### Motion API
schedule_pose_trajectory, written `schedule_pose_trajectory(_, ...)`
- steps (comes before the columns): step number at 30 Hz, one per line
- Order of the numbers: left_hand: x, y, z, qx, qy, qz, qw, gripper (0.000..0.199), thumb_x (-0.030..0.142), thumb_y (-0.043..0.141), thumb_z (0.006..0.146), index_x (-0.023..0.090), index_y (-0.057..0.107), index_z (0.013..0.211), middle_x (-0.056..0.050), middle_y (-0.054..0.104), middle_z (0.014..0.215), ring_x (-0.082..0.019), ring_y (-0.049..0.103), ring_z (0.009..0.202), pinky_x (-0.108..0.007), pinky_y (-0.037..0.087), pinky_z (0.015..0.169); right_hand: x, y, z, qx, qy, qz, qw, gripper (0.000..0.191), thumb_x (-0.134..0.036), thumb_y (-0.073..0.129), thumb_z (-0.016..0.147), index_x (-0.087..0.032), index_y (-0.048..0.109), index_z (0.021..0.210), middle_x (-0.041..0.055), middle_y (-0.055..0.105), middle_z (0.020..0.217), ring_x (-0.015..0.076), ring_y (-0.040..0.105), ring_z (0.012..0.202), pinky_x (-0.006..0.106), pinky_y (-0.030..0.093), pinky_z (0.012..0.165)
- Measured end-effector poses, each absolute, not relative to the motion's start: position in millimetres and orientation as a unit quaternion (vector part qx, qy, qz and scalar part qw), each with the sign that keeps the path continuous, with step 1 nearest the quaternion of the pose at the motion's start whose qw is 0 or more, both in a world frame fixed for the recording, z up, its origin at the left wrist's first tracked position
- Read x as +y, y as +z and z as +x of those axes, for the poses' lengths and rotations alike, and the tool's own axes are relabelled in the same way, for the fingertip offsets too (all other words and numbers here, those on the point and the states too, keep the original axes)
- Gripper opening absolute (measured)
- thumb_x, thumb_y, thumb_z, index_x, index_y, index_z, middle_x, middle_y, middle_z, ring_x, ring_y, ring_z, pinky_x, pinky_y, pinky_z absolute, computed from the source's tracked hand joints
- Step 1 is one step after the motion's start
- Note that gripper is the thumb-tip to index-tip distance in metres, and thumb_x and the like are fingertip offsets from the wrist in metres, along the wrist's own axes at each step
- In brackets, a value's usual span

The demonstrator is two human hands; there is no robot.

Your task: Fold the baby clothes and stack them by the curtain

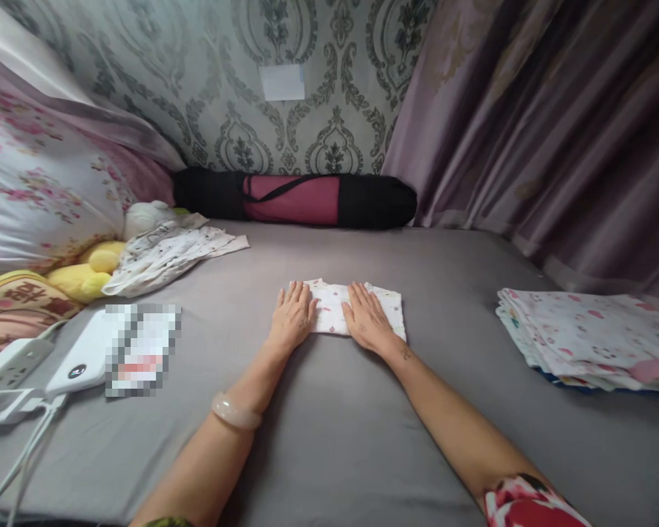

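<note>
A small white cloth (332,311) with a scattered print lies folded into a rough rectangle on the grey bed sheet (307,454). My left hand (293,315) rests flat on its left end, fingers stretched forward. On its right half lies my right hand (369,316), palm down with the fingers out. Both hands press on the cloth from above and grip nothing. The parts of the cloth under my palms are hidden.
Folded printed cloths (582,333) are stacked at right. Left are a crumpled white cloth (170,252), yellow plush toy (88,274), white power bank (88,359), power strip (14,366) and cables. A black and maroon long bag (293,199) lies along the wall, beside purple curtains (483,110).
</note>
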State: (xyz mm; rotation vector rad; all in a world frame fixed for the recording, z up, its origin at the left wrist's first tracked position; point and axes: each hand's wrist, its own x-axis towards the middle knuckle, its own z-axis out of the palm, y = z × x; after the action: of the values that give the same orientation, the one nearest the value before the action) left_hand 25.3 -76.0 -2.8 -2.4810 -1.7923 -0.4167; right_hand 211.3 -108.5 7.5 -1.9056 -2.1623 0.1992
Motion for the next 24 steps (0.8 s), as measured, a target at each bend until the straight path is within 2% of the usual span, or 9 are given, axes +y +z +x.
schedule_pose_trajectory(7, -70.9, -8.3, 21.6, -0.584, -0.095, -0.806, -0.028, 0.055, 0.038, 0.027, 0.098, 0.008, 0.041, 0.143, -0.016, 0.036, 0.152, -0.031, 0.027, 0.144, -0.048, 0.027, 0.116, -104.9, 0.2, 218.4, -0.718, 0.072, -0.684, 0.105, 0.062, -0.037, 0.021, 0.099, 0.0, 0.031, 0.148, 0.0168, 0.026, 0.156, 0.0255, 0.017, 0.146, 0.042, 0.008, 0.119)
schedule_pose_trajectory(12, -70.9, -6.7, 21.1, -0.584, -0.089, -0.806, -0.035, 0.055, 0.039, 0.025, 0.098, 0.01, 0.039, 0.143, -0.016, 0.035, 0.153, -0.032, 0.025, 0.144, -0.051, 0.025, 0.115, -103.8, 0.8, 216.8, -0.716, 0.085, -0.683, 0.113, 0.063, -0.038, 0.022, 0.099, -0.001, 0.031, 0.148, 0.0164, 0.025, 0.157, 0.0246, 0.015, 0.147, 0.041, 0.006, 0.119)
schedule_pose_trajectory(17, -67.2, 2.5, 12.5, -0.563, -0.045, -0.824, -0.041, 0.054, 0.04, 0.025, 0.098, 0.012, 0.042, 0.14, -0.015, 0.035, 0.153, -0.031, 0.026, 0.144, -0.054, 0.024, 0.114, -105.3, 12.5, 232.2, -0.728, 0.143, -0.663, 0.096, 0.065, -0.042, 0.021, 0.099, -0.003, 0.028, 0.15, 0.0168, 0.022, 0.158, 0.0243, 0.014, 0.147, 0.041, 0.01, 0.119)
schedule_pose_trajectory(24, -54.4, -2.8, -1.6, -0.541, -0.055, -0.839, -0.017, 0.058, 0.039, 0.021, 0.098, 0.009, 0.039, 0.144, -0.015, 0.034, 0.154, -0.029, 0.022, 0.146, -0.05, 0.02, 0.117, -122.6, 13.2, 265.1, -0.722, 0.095, -0.677, 0.106, 0.064, -0.042, 0.022, 0.099, -0.003, 0.027, 0.15, 0.0161, 0.02, 0.158, 0.024, 0.013, 0.147, 0.041, 0.006, 0.119)
